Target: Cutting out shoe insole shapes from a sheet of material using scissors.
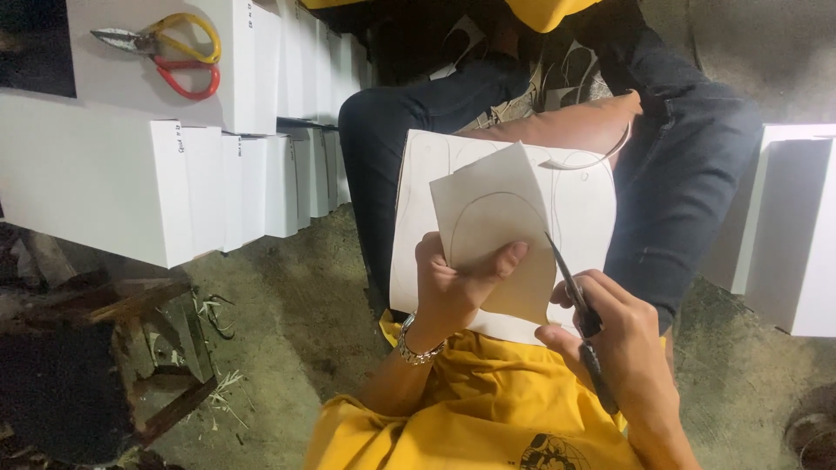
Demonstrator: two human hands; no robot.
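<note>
My left hand (453, 292), with a metal watch on its wrist, grips a cream paper piece (496, 226) marked with a pencilled curve. My right hand (623, 339) holds dark scissors (570, 283), whose blades touch the right edge of that piece. Behind it lies a larger white sheet (588, 204) with drawn outlines, resting over legs in dark jeans (688, 165). A tan leather piece (575, 126) lies just beyond the sheet. Yellow cloth (470, 418) fills the bottom of the view under my arms.
Stacked white boxes (113, 183) stand at the left, with yellow- and red-handled scissors (165, 48) lying on top. More white boxes (797, 226) stand at the right. Wood scraps (165, 348) and shavings lie on the concrete floor (296, 305).
</note>
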